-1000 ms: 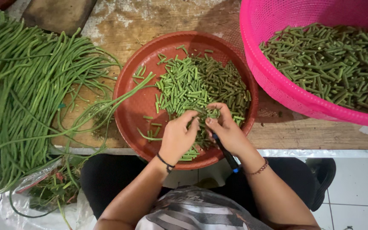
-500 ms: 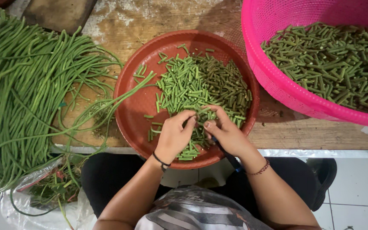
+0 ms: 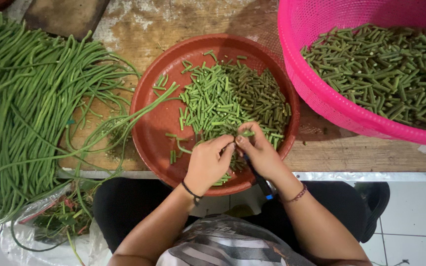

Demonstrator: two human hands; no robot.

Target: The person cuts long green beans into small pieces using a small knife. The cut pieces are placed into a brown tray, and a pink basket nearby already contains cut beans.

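The wooden table (image 3: 173, 24) ends just under my wrists, its near edge crowded: long beans (image 3: 30, 113) heaped left, a pink basket (image 3: 321, 98) right, bare wood only between them. My red tray (image 3: 159, 128) overhangs that edge, holding short, bright green cut pieces (image 3: 228, 98). My left hand (image 3: 208, 165) and right hand (image 3: 260, 155) meet, fingertips pinching one bean (image 3: 246, 133); a dark handle (image 3: 260, 181) juts below my right palm.

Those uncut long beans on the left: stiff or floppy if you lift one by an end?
Probably floppy: the long beans are thin, and several curve loosely over the red tray rim. Likely light singly. Strands cross in the pile, so one may drag neighbours along.
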